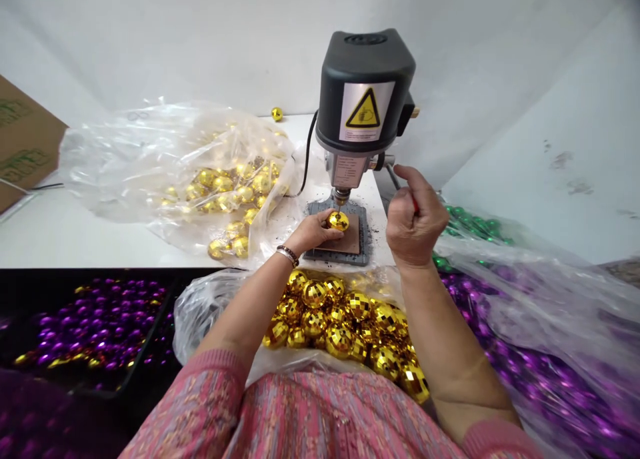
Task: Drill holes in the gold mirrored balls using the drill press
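Observation:
My left hand (317, 233) grips a gold mirrored ball (339, 221) by its left side, fingers and thumb around it. The ball rests on a brown board (345, 243) over the grey base (330, 259) of a small drill press (367, 95). Just above the ball, the chuck (341, 195) points straight down with a thin bit. My right hand (415, 219) is closed around the drill press's feed lever (393, 175) at the machine's right side; a bit of red shows at its fingers.
Many gold balls (340, 339) fill a plastic bag before me. Another clear bag (125, 159) of gold balls lies on the white table (100, 245). Purple beads (105, 325) sit in a black bin at left; bagged purple (520, 372) and green balls (475, 224) lie right.

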Tool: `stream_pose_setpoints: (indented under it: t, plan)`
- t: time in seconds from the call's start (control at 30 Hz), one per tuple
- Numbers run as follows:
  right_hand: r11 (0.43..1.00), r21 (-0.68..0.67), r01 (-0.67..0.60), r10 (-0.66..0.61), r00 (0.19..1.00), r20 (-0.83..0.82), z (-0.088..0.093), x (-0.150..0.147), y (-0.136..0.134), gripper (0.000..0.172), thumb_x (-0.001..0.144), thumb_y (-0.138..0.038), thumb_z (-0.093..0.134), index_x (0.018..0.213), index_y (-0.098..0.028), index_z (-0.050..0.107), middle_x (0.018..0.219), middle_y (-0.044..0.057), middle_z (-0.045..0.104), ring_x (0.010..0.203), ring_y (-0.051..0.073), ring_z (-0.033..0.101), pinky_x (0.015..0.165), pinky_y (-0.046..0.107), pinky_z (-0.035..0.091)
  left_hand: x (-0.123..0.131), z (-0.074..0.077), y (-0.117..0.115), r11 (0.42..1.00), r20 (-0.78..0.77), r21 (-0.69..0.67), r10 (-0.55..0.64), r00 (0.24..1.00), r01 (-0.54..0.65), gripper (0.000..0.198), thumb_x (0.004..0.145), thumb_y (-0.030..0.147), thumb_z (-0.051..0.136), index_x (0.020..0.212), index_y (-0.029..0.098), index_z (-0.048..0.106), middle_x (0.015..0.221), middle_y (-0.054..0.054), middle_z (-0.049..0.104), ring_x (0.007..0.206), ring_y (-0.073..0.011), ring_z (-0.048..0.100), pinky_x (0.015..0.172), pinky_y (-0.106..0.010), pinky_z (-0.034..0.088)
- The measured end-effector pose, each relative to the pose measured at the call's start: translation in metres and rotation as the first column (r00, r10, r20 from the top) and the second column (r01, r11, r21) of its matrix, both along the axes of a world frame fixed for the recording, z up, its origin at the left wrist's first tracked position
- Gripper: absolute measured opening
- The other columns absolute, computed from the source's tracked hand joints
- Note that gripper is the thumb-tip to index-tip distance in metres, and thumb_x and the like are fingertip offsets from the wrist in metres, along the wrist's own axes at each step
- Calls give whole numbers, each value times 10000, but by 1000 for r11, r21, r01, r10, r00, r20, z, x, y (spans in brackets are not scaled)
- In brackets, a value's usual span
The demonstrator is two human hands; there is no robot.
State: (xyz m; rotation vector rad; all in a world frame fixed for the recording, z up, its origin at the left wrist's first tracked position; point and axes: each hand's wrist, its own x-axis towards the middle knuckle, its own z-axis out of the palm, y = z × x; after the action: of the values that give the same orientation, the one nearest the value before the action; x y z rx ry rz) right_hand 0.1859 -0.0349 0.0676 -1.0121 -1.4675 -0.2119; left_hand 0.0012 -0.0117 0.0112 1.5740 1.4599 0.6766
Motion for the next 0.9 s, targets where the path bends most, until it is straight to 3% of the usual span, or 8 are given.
stream_pose_setpoints:
  t: [0.33, 0.43, 0.53, 0.63, 0.73, 0.8, 0.87, 0.9]
  plan:
    - [996, -41, -75, 70, 992, -107, -26, -3, 0, 367, 968, -320, 414, 1070, -185, 740, 772, 25, 669, 685, 105, 600, 690, 269, 518, -2, 1, -2, 1000, 21, 16, -22, 1000, 21, 535, 720, 289, 824, 1238, 202, 722, 985, 4, 765, 942, -182, 678, 897, -270, 537]
    - [997, -50, -65, 56, 983, -173, -6, -6, 2, 394, 980, -345, 391, 1072, -177, 735, 763, 25, 655, 644, 95, 580, 661, 262, 501, 1, -1, -1, 1000, -11, 15, -12, 1000, 12, 576, 711, 303, 822, 1264, 197, 699, 980, -2, 760, 934, -187, 676, 899, -290, 540]
    - [995, -71, -72, 51, 964, -261, 35, -10, 11, 399, 967, -319, 396, 1009, -147, 753, 700, 29, 618, 617, 90, 553, 640, 255, 477, 1, 0, 0, 1000, -49, 30, -1, 999, 2, 606, 693, 308, 827, 1264, 164, 681, 1015, -32, 757, 923, -195, 677, 887, -303, 544]
    - [988, -96, -122, 83, 936, -341, 67, -11, 21, 382, 938, -243, 398, 905, -114, 756, 622, 13, 551, 629, 89, 552, 762, 277, 523, -15, 9, -8, 998, -84, 51, -26, 996, 31, 582, 705, 344, 812, 1237, 145, 685, 1032, -58, 755, 914, -205, 679, 851, -308, 548]
    - [983, -105, -148, 103, 931, -349, 74, -10, 26, 366, 919, -207, 406, 875, -101, 753, 614, 10, 536, 640, 87, 558, 799, 286, 516, -46, 26, -27, 970, -85, -21, -243, 966, 242, 531, 700, 407, 817, 1167, 170, 729, 983, -53, 763, 873, -204, 685, 799, -302, 543]
    - [984, -93, -150, 110, 934, -340, 71, -10, 25, 384, 910, -220, 406, 887, -91, 767, 634, 24, 560, 638, 83, 556, 755, 278, 491, -69, 39, -41, 897, -25, -133, -429, 903, 422, 545, 651, 431, 859, 1130, 191, 757, 973, -59, 773, 841, -199, 691, 773, -294, 538]
    - [986, -83, -144, 108, 934, -340, 66, -10, 23, 404, 901, -240, 403, 887, -91, 779, 662, 40, 600, 631, 78, 548, 732, 275, 470, -91, 49, -51, 898, 12, -166, -411, 912, 407, 565, 655, 444, 864, 1153, 200, 758, 1013, -79, 777, 854, -202, 696, 785, -303, 543]
    - [986, -85, -144, 107, 934, -340, 64, -10, 22, 409, 897, -249, 403, 883, -95, 782, 685, 49, 627, 627, 75, 540, 730, 276, 464, -101, 51, -54, 955, -22, -122, -276, 961, 271, 546, 696, 455, 836, 1168, 193, 750, 1045, -92, 772, 886, -211, 697, 816, -321, 548]
